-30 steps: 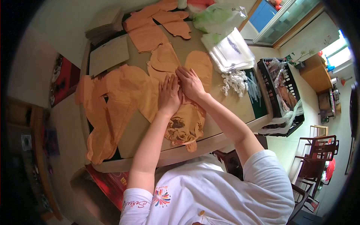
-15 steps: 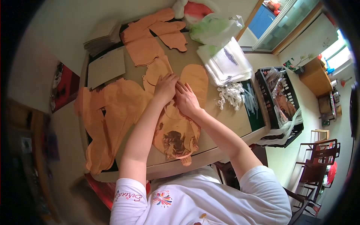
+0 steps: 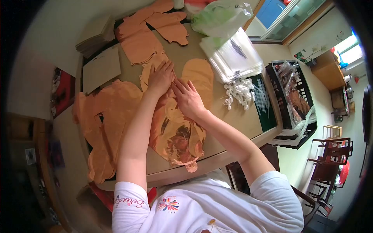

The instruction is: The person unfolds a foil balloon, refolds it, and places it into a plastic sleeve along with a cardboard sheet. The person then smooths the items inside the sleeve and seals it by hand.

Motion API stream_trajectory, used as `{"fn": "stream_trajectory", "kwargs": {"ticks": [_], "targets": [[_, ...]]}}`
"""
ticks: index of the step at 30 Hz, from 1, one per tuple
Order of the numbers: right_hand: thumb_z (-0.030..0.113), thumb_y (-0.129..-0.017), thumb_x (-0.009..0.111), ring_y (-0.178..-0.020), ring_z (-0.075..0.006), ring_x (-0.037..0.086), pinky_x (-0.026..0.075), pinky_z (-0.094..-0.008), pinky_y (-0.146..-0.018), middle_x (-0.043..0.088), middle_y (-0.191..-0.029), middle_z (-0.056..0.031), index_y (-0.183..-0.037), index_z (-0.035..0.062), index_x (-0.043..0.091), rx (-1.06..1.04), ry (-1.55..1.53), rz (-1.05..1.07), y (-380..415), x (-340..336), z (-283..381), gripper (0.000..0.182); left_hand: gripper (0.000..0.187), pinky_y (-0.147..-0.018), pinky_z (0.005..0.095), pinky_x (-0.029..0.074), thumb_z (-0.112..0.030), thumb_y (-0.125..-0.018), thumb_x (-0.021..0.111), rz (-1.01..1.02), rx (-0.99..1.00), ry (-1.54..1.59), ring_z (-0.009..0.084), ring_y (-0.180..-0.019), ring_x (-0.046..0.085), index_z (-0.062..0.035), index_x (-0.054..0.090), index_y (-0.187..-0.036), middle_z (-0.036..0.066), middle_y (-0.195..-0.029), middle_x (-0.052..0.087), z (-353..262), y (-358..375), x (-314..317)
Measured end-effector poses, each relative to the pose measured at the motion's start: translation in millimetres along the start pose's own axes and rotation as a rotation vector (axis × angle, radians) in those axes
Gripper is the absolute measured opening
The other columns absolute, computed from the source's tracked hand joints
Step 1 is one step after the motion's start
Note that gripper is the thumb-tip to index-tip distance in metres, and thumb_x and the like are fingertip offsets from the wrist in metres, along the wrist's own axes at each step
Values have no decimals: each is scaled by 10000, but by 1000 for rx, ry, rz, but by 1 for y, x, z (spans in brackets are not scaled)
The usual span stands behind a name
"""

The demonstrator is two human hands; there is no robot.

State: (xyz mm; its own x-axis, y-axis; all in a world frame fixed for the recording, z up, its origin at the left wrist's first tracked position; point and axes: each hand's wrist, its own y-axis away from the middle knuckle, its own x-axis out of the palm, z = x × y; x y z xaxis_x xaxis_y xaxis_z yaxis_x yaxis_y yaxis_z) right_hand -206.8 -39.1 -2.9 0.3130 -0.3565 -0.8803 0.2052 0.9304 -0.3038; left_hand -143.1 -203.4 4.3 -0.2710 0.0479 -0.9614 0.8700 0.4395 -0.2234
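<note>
My left hand [image 3: 161,76] lies over the upper part of a flat rose-gold foil balloon [image 3: 176,134], fingers stretched out. My right hand [image 3: 189,99] rests beside it on the same foil, its fingers extended and their tips close to the left hand. The balloon's lower end is shiny and creased and reaches the near table edge. What lies beneath the palms is hidden. To the left spreads a pile of flat copper-coloured foil balloons [image 3: 112,105]. Another stack of foil balloons [image 3: 138,40] lies at the far side.
Stacked clear plastic bags [image 3: 237,56] lie right of centre, below a green-white plastic bag [image 3: 221,19]. Bundles of white string [image 3: 239,93] and clear straws [image 3: 262,99] sit near the right edge. A black crate [image 3: 289,97] stands beside the table [image 3: 233,128]. Grey-brown cardboard [image 3: 101,70] lies at left.
The view has shifted slightly, so the table things appear a little further left and up. Both hands stay on the balloon, with the fingertips now slightly further apart.
</note>
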Motion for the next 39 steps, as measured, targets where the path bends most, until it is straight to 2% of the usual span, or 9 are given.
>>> {"fn": "stream_trajectory", "kwargs": {"ticks": [7,18,21,22,24,27,30,33,39], "targets": [[90,-867,491,-1349,-290,341,240,-464,-1139,411,-1423,-148,-1343,16,448,8,28,-3,-1,-2,1,484,448,-1113,495,258,-238,-970,406,24,-121,23,264,-1380,323,-4,433,-1351,147,-1445,408,2,-22,-11],[147,-886,508,-1309,-326,387,273,-459,-1118,438,-1398,-163,-1318,32,474,-9,8,-55,-1,5,-3,448,483,-1131,474,231,-253,-969,390,-70,-217,106,283,-1404,278,1,401,-1381,161,-1476,359,-51,82,4],[185,-886,554,-1249,-359,421,330,-467,-1063,488,-1308,-200,-1257,-8,504,210,-25,-263,0,-4,-20,421,481,-1132,469,230,-262,-981,373,-78,-223,84,275,-1399,287,-23,396,-1398,145,-1485,352,-52,82,4],[223,-860,619,-1165,-373,463,372,-461,-1011,518,-1227,-223,-1227,-18,519,207,99,-466,-1,-17,-25,451,479,-1135,468,225,-257,-981,368,-87,-223,80,274,-1401,284,-24,395,-1399,142,-1488,348,-51,81,5],[253,-842,646,-1118,-351,490,406,-450,-966,542,-1151,-217,-1182,-25,536,597,205,-289,8,-42,-23,452,476,-1142,466,215,-246,-981,357,-89,-221,73,271,-1404,277,-24,391,-1401,136,-1494,340,-52,83,7],[272,-822,672,-1105,-337,501,439,-436,-918,547,-1139,-196,-1144,-18,546,740,226,-150,11,-43,-31,452,479,-1146,462,208,-237,-977,358,-78,-206,33,266,-1409,267,-21,386,-1403,130,-1498,336,-51,82,7],[292,-798,700,-1129,-336,492,453,-432,-907,545,-1159,-182,-1128,-12,549,709,204,-47,6,-32,-47,474,485,-1146,463,209,-248,-976,358,-62,-220,64,265,-1412,261,-14,386,-1400,131,-1496,338,-51,81,7],[254,-785,694,-1097,-343,516,457,-429,-904,568,-1119,-180,-1082,-10,578,709,211,-316,6,-32,-35,414,486,-1146,462,207,-254,-975,360,-53,-224,62,268,-1412,262,-12,390,-1396,131,-1494,341,-51,80,7],[159,-790,632,-1010,-366,555,457,-430,-894,580,-1052,-204,-1018,-10,571,658,274,-243,7,-15,-61,291,511,-1157,455,187,-251,-956,375,-12,-232,75,254,-1420,244,-23,367,-1413,117,-1520,300,-52,79,1]]}}
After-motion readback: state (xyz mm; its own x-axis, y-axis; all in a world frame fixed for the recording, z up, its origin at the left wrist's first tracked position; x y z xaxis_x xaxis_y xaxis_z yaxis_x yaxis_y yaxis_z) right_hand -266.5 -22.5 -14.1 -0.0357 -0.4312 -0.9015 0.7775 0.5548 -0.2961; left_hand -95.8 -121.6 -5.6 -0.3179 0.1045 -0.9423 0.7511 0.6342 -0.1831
